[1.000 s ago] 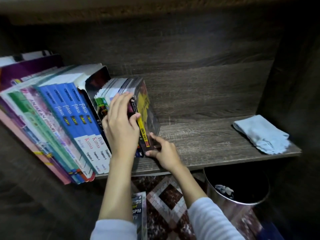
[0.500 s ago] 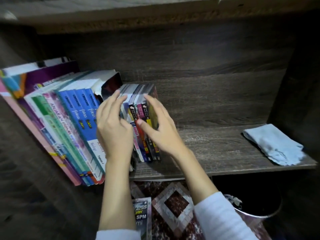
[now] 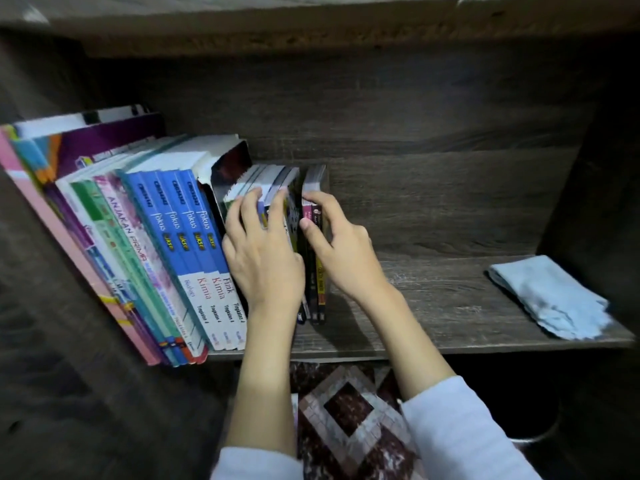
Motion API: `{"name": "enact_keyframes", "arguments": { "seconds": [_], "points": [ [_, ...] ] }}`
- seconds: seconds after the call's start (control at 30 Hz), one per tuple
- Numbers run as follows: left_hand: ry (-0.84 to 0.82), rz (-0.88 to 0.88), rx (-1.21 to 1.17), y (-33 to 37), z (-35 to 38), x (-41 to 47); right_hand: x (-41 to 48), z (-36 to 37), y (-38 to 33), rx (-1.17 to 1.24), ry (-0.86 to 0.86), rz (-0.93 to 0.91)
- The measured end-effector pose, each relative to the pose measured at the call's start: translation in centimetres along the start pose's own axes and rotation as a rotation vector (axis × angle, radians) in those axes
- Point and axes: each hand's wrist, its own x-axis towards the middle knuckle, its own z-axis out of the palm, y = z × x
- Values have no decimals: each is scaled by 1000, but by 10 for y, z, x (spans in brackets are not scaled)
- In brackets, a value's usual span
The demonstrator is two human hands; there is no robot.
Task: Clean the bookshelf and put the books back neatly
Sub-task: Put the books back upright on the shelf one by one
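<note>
The books were all packed at the 9 o'clock end of the shelf [image 3: 433, 306], with the blue fokus books [image 3: 194, 244] leaning left. Left hand [image 3: 263, 258] lay flat, fingers spread over the spines of a small paperback bunch [image 3: 277, 181], pressing rather than gripping. Right hand [image 3: 341, 251], just at its 3 o'clock, pinched two thin paperbacks [image 3: 320, 289] near the top between thumb and curled fingers. A crumpled light blue cloth [image 3: 550, 299] lay way over at 3 o'clock on the shelf.
</note>
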Motion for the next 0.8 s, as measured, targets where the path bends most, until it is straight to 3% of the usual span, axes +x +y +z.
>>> {"name": "enact_keyframes", "arguments": {
  "seconds": [0.2,0.43,0.53,0.8],
  "points": [
    [52,10,-21,1,6,-1,3,-2,5,11,-20,19],
    [291,18,-463,-6,2,-15,12,3,7,23,-109,25],
    [263,20,-624,-6,-3,-21,12,6,8,29,-106,15],
    [208,-217,-736,0,-26,-17,15,5,15,69,-109,26]
  ]
}}
